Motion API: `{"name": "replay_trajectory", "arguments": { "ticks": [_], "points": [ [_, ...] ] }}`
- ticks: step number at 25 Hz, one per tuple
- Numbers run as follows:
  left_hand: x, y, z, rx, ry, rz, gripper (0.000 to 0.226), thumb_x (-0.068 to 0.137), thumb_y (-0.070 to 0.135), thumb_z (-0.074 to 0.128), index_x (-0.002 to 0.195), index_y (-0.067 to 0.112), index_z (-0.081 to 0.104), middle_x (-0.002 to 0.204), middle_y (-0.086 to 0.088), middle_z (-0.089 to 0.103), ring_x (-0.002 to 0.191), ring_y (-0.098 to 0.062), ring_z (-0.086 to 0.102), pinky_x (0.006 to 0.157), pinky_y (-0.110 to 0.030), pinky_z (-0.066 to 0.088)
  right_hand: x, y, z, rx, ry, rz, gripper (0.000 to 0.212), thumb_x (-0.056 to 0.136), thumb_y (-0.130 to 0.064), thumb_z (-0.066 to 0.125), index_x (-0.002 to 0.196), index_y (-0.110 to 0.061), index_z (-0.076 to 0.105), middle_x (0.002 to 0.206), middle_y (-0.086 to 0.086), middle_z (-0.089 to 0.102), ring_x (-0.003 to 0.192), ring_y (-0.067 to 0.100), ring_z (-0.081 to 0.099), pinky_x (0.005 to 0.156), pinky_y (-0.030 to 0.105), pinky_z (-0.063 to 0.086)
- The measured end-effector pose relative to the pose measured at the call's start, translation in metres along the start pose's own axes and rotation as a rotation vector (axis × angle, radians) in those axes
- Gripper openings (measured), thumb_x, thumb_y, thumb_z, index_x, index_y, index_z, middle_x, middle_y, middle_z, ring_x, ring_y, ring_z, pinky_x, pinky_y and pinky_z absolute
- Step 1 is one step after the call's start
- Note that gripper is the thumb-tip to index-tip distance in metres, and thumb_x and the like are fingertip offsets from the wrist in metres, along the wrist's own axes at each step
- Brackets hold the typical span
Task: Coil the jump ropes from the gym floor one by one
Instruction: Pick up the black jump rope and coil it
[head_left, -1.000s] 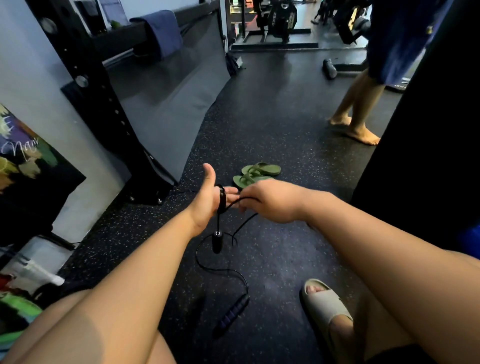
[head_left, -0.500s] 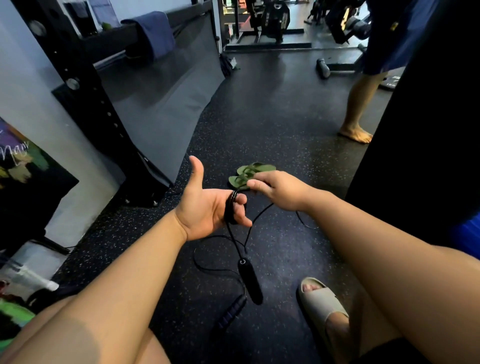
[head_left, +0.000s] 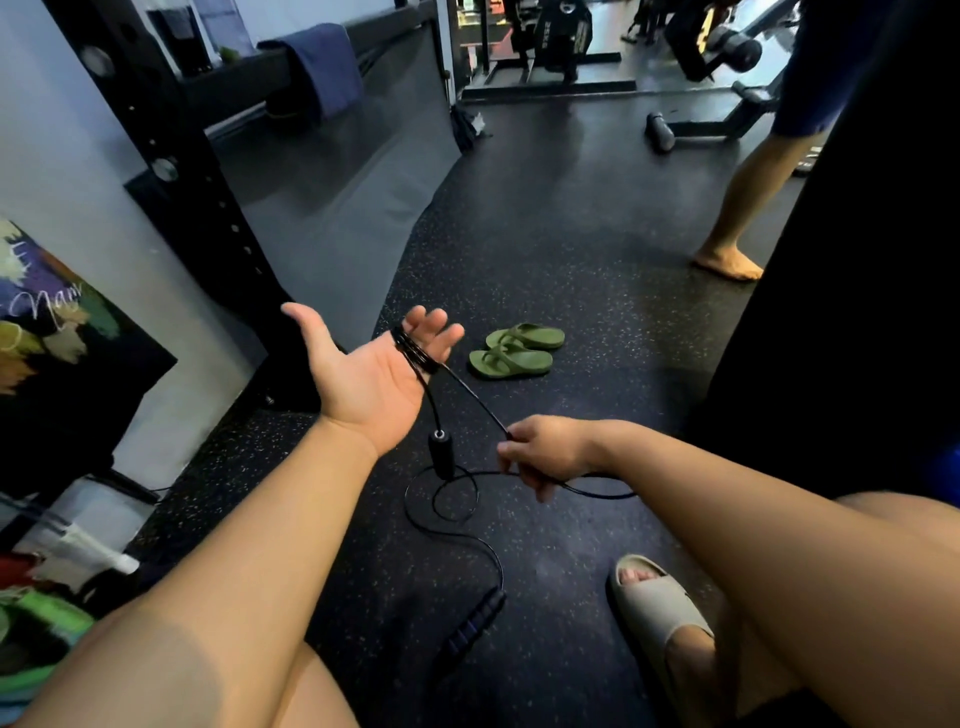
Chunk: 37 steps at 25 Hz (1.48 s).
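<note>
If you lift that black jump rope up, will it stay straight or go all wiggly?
Probably wiggly: the jump rope curls in loose loops on the floor. Its handle hangs straight down on a taut cord, so it may swing.

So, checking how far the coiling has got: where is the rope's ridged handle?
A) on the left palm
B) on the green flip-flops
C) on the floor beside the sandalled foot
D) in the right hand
C: the ridged handle lies on the floor by the sandalled foot; the right hand pinches only cord.
</note>
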<state>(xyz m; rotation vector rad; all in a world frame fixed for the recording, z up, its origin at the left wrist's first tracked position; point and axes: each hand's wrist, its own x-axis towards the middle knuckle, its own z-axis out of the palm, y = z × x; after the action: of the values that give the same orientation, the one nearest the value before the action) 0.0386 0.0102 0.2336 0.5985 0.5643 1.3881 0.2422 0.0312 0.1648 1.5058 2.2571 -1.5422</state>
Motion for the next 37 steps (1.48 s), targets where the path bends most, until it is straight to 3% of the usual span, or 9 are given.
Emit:
{"name": "replay_trajectory", "arguments": {
  "ticks": [6, 9, 11, 15, 18, 23, 29, 31, 37],
  "points": [
    [0.013, -0.007, -0.011, 0.284, 0.144, 0.08, 0.113, 0.079, 0.088, 0.004, 0.127, -0.004, 0.049, 0.102, -0.016, 0.074, 0.111, -0.032, 0.068, 0.11, -0.049, 0.043, -0.026, -0.04, -0.006, -0.392, -0.121, -0.054, 0.023, 0.102, -0.029, 0.043, 0.106, -0.012, 0.058, 0.072, 0.002, 0.063, 0.07, 0.027, 0.074, 0.065, 0.035, 0.052],
    [0.015, -0.016, -0.013, 0.557, 0.164, -0.023, 0.113, 0.084, 0.08, -0.01, 0.133, -0.003, 0.047, 0.116, -0.021, 0.071, 0.113, -0.03, 0.068, 0.108, -0.038, 0.042, -0.044, -0.063, -0.013, -0.494, -0.036, -0.209, 0.019, 0.099, -0.026, 0.048, 0.1, -0.013, 0.061, 0.066, -0.002, 0.063, 0.056, 0.011, 0.069, 0.063, 0.033, 0.053],
    [0.013, -0.021, -0.012, 0.712, 0.087, -0.164, 0.117, 0.082, 0.078, -0.017, 0.135, -0.003, 0.049, 0.12, -0.022, 0.069, 0.111, -0.027, 0.068, 0.094, -0.027, 0.045, -0.054, -0.072, -0.024, -0.583, 0.114, -0.34, 0.02, 0.099, -0.026, 0.051, 0.098, -0.011, 0.065, 0.059, -0.006, 0.056, 0.05, -0.007, 0.059, 0.058, 0.024, 0.046],
    [0.003, -0.031, -0.01, 0.914, -0.225, -0.452, 0.127, 0.064, 0.089, -0.008, 0.115, 0.0, 0.067, 0.116, -0.03, 0.069, 0.116, -0.043, 0.062, 0.11, -0.041, 0.038, -0.061, -0.067, -0.05, -0.631, 0.316, -0.543, 0.017, 0.097, -0.027, 0.056, 0.091, -0.019, 0.071, 0.053, -0.018, 0.051, 0.053, 0.0, 0.052, 0.062, 0.027, 0.045],
    [-0.003, -0.031, -0.005, 0.928, -0.363, -0.587, 0.128, 0.06, 0.092, -0.006, 0.11, -0.005, 0.061, 0.099, -0.027, 0.072, 0.105, -0.04, 0.068, 0.102, -0.041, 0.043, -0.061, -0.052, -0.068, -0.616, 0.404, -0.552, 0.013, 0.095, -0.031, 0.063, 0.098, -0.022, 0.073, 0.063, -0.042, 0.054, 0.06, -0.015, 0.052, 0.061, 0.013, 0.038],
    [-0.006, -0.019, 0.002, 0.711, -0.455, -0.611, 0.125, 0.055, 0.096, -0.004, 0.095, -0.002, 0.061, 0.076, -0.019, 0.071, 0.088, -0.038, 0.07, 0.098, -0.044, 0.048, -0.05, -0.028, -0.076, -0.554, 0.474, -0.53, 0.021, 0.093, -0.04, 0.066, 0.09, -0.019, 0.068, 0.06, -0.019, 0.053, 0.064, -0.013, 0.054, 0.059, 0.018, 0.035],
    [-0.013, -0.015, 0.006, 0.436, -0.344, -0.449, 0.122, 0.051, 0.103, 0.002, 0.086, 0.004, 0.064, 0.071, -0.012, 0.067, 0.078, -0.033, 0.069, 0.091, -0.041, 0.047, -0.025, -0.005, -0.051, -0.484, 0.469, -0.417, 0.024, 0.101, -0.032, 0.054, 0.092, -0.013, 0.065, 0.078, -0.003, 0.068, 0.068, 0.01, 0.058, 0.064, 0.015, 0.038],
    [-0.012, -0.012, 0.005, 0.295, -0.253, -0.365, 0.122, 0.053, 0.104, 0.01, 0.092, 0.002, 0.064, 0.075, -0.012, 0.067, 0.078, -0.032, 0.07, 0.091, -0.038, 0.051, -0.019, -0.002, -0.035, -0.343, 0.419, -0.328, 0.023, 0.101, -0.029, 0.052, 0.09, -0.013, 0.063, 0.073, -0.001, 0.07, 0.066, 0.008, 0.061, 0.062, 0.01, 0.039],
    [-0.011, -0.005, 0.002, 0.043, -0.079, -0.091, 0.115, 0.063, 0.101, 0.022, 0.105, 0.001, 0.06, 0.093, -0.015, 0.07, 0.095, -0.036, 0.07, 0.113, -0.045, 0.039, -0.005, -0.01, 0.009, -0.221, 0.083, -0.186, 0.02, 0.104, -0.026, 0.043, 0.109, -0.015, 0.059, 0.077, 0.007, 0.076, 0.069, 0.017, 0.068, 0.073, 0.034, 0.053]
  ]
}}
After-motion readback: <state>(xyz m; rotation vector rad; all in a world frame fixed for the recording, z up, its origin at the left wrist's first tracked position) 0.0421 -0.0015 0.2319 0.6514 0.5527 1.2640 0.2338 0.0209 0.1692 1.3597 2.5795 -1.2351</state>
